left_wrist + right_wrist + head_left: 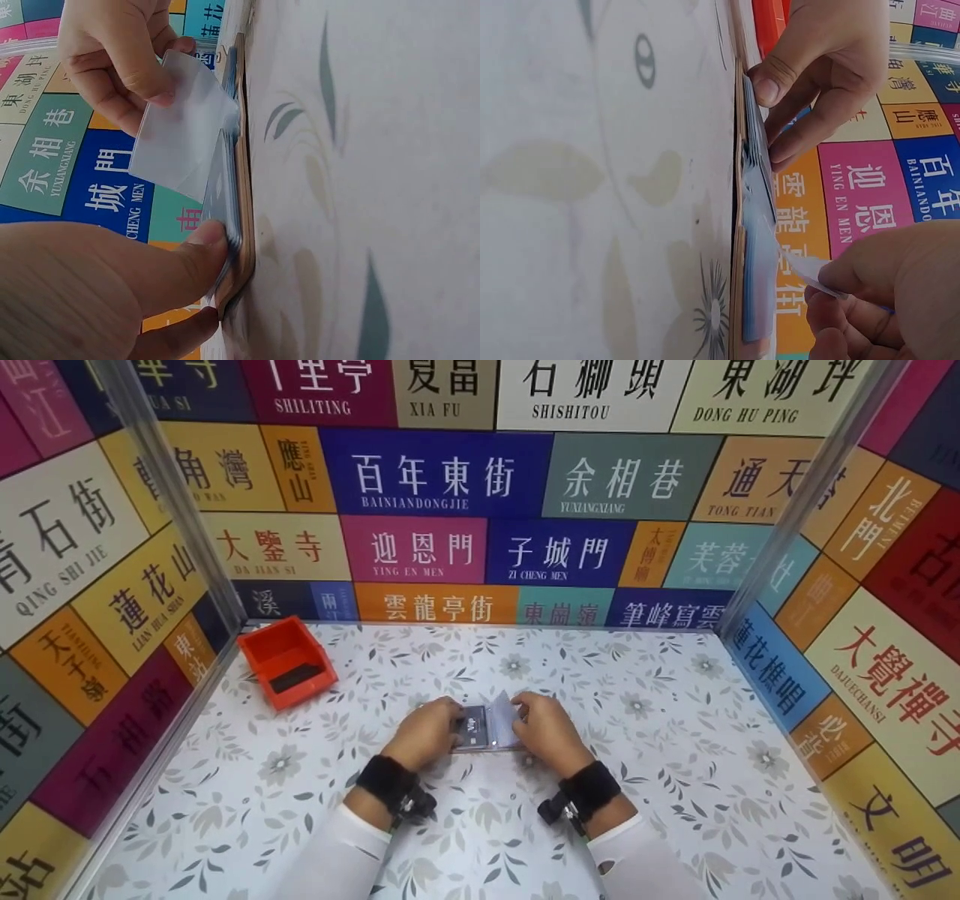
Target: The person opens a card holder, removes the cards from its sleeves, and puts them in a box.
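Observation:
An opened card holder (491, 748) with a brown cover (244, 180) and a stack of clear plastic sleeves lies on the table. A dark card (471, 725) marked "Vip" shows in its left half. My left hand (427, 731) grips the left edge, its thumb (208, 244) on top of the sleeves and a finger at the cover's edge. Between thumb and fingers my right hand (553, 731) pinches one clear sleeve page (184, 124), raised at a slant above the right half. In the right wrist view the lifted page (810, 271) appears nearly edge-on.
An orange-red bin (289, 660) stands at the back left with a flat black item (297, 678) inside. The white table (637, 810) has a leaf and flower pattern. Panels of coloured signs (442, 472) rise at the back and both sides.

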A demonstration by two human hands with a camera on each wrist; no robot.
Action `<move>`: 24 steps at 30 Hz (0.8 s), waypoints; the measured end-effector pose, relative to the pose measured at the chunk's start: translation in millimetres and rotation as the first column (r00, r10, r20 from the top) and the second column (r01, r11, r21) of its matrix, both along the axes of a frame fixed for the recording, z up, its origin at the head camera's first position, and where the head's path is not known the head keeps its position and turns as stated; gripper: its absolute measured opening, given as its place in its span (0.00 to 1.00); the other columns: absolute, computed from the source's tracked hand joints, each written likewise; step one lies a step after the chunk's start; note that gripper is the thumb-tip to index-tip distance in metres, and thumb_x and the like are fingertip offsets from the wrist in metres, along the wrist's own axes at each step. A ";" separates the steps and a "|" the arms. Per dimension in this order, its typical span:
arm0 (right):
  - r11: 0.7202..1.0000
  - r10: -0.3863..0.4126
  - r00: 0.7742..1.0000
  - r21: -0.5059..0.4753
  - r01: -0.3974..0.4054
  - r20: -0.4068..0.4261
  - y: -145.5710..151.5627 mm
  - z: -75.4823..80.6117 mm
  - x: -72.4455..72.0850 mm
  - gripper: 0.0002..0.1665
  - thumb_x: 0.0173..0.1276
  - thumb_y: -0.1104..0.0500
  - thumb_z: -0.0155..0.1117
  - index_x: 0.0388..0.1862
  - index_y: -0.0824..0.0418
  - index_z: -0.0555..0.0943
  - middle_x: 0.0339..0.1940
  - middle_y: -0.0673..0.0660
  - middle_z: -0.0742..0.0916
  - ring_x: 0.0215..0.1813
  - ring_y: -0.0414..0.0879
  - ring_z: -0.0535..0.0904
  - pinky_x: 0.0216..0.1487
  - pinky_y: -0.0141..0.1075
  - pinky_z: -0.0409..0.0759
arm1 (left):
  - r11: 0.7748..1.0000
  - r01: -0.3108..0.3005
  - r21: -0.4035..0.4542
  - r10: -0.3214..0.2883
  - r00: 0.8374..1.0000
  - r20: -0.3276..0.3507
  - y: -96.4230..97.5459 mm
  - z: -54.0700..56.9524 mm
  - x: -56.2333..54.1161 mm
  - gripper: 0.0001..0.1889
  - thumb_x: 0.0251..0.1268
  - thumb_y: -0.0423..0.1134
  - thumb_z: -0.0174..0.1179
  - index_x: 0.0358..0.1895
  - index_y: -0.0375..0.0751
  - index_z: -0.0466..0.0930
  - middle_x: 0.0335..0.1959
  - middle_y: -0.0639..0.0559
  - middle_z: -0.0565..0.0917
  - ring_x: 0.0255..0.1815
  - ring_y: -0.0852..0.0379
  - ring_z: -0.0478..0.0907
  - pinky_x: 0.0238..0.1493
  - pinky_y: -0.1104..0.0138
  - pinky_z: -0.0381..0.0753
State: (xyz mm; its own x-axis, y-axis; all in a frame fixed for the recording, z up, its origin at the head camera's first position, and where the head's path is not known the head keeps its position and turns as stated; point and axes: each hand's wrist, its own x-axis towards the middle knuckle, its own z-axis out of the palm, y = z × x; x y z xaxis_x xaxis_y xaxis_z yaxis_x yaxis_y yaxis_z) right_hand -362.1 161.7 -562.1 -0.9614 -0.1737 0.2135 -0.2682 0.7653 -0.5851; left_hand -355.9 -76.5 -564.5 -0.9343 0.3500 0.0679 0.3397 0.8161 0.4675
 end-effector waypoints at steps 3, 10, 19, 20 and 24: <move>0.999 -0.039 0.999 -0.020 0.039 -0.001 5.4 -3.6 -3.1 0.23 0.56 0.67 0.66 0.53 0.62 0.84 0.28 0.51 0.84 0.28 0.42 0.76 0.34 0.36 0.77 | 1.000 -0.005 -0.003 0.005 1.000 0.000 0.9 -0.3 -0.1 0.23 0.54 0.38 0.74 0.56 0.46 0.84 0.49 0.53 0.84 0.45 0.53 0.81 0.52 0.57 0.81; 0.998 -0.056 0.998 0.013 0.056 0.033 12.1 -12.5 -7.0 0.30 0.50 0.67 0.70 0.56 0.64 0.81 0.26 0.50 0.82 0.30 0.43 0.76 0.39 0.37 0.79 | 1.000 -0.004 -0.025 0.004 1.000 -0.005 2.7 -0.9 -0.9 0.20 0.54 0.38 0.73 0.52 0.45 0.86 0.52 0.53 0.82 0.50 0.51 0.81 0.56 0.57 0.80; 0.995 0.095 0.991 -0.011 -0.095 0.091 2.2 -12.0 -3.3 0.19 0.56 0.63 0.72 0.49 0.61 0.85 0.41 0.55 0.87 0.40 0.44 0.81 0.46 0.39 0.82 | 0.999 -0.012 -0.044 0.012 1.000 -0.005 1.9 1.5 -1.0 0.13 0.51 0.39 0.75 0.42 0.47 0.87 0.44 0.56 0.80 0.39 0.56 0.79 0.44 0.61 0.80; 0.994 0.105 0.990 -0.007 -0.105 0.092 1.6 -12.5 -3.0 0.19 0.56 0.63 0.73 0.48 0.61 0.85 0.40 0.55 0.87 0.39 0.44 0.81 0.45 0.39 0.81 | 0.999 -0.010 -0.046 0.010 1.000 -0.011 1.7 1.7 -0.9 0.13 0.51 0.39 0.75 0.41 0.47 0.87 0.43 0.56 0.80 0.38 0.56 0.78 0.43 0.61 0.80; 0.995 0.100 0.992 0.013 -0.101 0.081 0.8 -14.5 -2.3 0.17 0.55 0.62 0.74 0.45 0.62 0.86 0.37 0.54 0.87 0.38 0.44 0.80 0.45 0.39 0.81 | 0.997 0.011 -0.074 -0.014 0.999 -0.049 2.5 1.0 -1.0 0.12 0.53 0.42 0.74 0.41 0.48 0.87 0.39 0.58 0.80 0.36 0.56 0.78 0.41 0.61 0.79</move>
